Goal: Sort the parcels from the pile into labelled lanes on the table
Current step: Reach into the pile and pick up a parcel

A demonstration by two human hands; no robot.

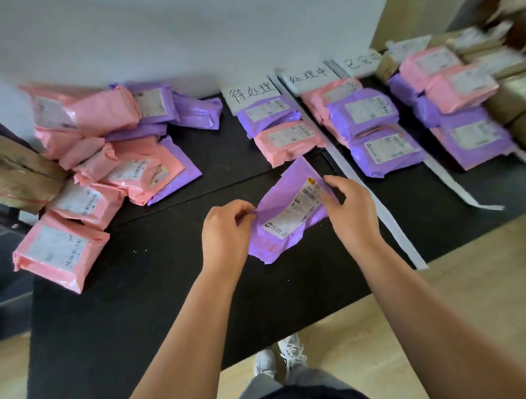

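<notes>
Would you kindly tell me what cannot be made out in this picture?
1. Head view: the print on the label of the purple parcel, held by the left hand and right hand, is too small to read.
2. Head view: the third sign is motion-blurred.
3. Head view: the brown boxes are blurred and cut by the right edge.
4. Head view: lower parcels in the pile lie hidden under upper ones.

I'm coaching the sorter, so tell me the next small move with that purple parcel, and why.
Probably lay the purple parcel down in front of the pink parcel in the nearest lane. Left hand and right hand both pinch its edges, label up, close before that lane; the label text is unreadable.
</notes>
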